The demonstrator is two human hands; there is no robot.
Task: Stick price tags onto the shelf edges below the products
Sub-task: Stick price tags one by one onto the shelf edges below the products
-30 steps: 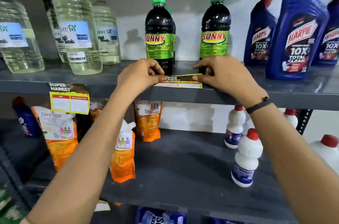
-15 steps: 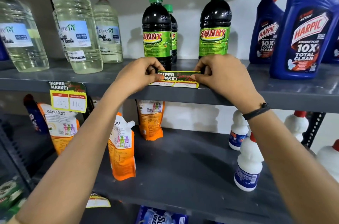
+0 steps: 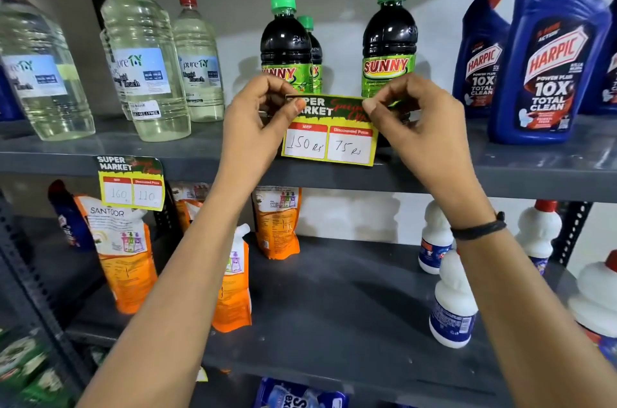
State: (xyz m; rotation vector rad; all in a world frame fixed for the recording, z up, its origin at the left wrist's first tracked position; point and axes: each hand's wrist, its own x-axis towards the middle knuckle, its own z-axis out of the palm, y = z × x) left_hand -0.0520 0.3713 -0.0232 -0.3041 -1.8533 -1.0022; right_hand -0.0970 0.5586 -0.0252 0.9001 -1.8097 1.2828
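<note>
The left hand (image 3: 257,127) pinches the tag's (image 3: 329,137) top left corner and the right hand (image 3: 410,120) pinches its top right, so the tag hangs flat and upright before the Sunny bottles (image 3: 389,50), its lower edge over the shelf edge (image 3: 200,167). It looks like thin card or sticker: very light, bendable, easily creased, likely tacky behind, so the top corners seem the best place to grip

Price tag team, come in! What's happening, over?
Left hand and right hand pinch price tag top corners. Tag upright before SUNNY bottles, above shelf edge. Nothing blocking.
</note>
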